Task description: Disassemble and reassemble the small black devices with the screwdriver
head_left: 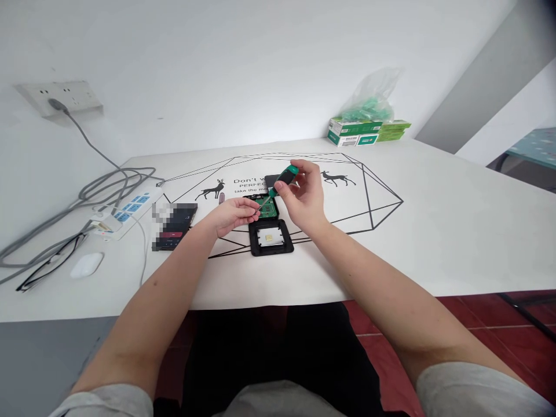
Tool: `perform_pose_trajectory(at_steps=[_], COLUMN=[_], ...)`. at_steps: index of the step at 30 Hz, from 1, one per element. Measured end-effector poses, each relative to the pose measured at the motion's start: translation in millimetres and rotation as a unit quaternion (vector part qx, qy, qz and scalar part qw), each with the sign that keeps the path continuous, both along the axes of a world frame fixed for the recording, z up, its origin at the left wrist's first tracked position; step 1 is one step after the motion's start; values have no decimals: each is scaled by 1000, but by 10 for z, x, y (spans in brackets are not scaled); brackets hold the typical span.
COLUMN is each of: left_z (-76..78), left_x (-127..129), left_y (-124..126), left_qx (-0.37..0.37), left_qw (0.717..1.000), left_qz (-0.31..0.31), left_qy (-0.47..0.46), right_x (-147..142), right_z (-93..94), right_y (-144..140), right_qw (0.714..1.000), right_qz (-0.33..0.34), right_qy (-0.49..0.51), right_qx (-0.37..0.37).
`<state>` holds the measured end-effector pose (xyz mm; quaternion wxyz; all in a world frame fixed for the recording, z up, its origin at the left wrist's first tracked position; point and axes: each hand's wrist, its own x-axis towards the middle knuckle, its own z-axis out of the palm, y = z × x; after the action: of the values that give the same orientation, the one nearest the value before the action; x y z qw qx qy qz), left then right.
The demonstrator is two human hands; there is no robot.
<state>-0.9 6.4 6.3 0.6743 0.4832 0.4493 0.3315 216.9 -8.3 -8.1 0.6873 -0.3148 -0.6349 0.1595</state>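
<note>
Clearly light and stiff, the screwdriver sits pinched at its handle by the right hand; left hand pinches its tip beside the fragile circuit board.

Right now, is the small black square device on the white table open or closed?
Open. The small black square device shows its bare green circuit board, and its black square cover lies apart, just in front.

Green-and-black screwdriver, green circuit board, black square frame, white tablecloth with black deer-and-line print.
</note>
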Motion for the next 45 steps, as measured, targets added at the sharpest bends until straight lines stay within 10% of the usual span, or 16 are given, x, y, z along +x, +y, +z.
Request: perform_pose_trajectory(at_steps=[40,45], left_z=[54,2], left_x=[-24,-55], left_y=[-36,56], left_qx=[-10,76], left_qw=[999,991], left_qz=[-12,63], left_qy=[32,89], right_x=[20,7], right_z=[57,77], right_y=[-132,-157], right_qw=[993,996], right_qz=[62,65], right_qy=[-85,-54], right_qx=[51,30])
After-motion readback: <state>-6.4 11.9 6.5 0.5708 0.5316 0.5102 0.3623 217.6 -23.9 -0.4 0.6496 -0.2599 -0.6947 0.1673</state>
